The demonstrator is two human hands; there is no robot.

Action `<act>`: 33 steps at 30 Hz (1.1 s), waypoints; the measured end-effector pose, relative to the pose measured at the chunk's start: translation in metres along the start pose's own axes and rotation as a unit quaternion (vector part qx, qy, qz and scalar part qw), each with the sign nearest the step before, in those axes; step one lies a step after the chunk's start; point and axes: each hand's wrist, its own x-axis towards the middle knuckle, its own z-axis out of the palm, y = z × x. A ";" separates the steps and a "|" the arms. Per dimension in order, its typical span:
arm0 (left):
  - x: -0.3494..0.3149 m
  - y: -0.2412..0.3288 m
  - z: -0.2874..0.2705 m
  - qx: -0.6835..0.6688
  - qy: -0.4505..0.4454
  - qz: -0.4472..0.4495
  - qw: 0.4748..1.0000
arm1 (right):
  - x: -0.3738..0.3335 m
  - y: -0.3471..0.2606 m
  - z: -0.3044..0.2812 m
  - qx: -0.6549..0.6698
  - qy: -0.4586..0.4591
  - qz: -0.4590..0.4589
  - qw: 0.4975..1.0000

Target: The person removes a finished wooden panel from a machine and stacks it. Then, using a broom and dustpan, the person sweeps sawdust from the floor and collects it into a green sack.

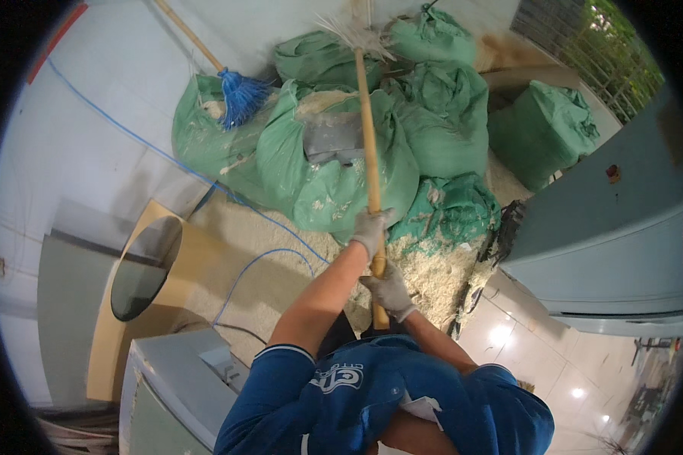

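Both my gloved hands grip a long wooden-handled broom (370,144), which points away from me with its pale, splayed bristles up near the wall. My left hand (371,230) wraps the handle farther up. Closer to my body, my right hand (389,291) closes round its lower end. The handle passes in front of a large open green sack (338,199) holding pale shavings and a grey block-like piece (334,138). The bristles are blurred, above the sacks at the back. Pale sawdust (436,277) lies heaped on the floor beyond my right hand.
A blue mop (241,97) leans among more green sacks (444,114) by the wall. Blue cable (273,218) crosses the dusty floor. At left stand a board with an oval hole (102,334) and a grey cabinet (178,379); a large grey machine panel (599,227) rises at right.
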 end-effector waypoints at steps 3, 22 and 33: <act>0.027 0.044 -0.055 0.075 -0.002 0.088 0.993 | 0.049 -0.013 0.038 -0.042 -0.026 -0.146 0.988; 0.278 0.129 -0.290 0.274 -0.143 0.063 0.949 | 0.382 -0.055 0.046 -0.127 0.211 -0.066 0.967; 0.264 0.081 -0.121 -0.334 -0.399 -0.262 0.813 | 0.261 -0.110 0.099 -0.111 0.405 -0.125 0.899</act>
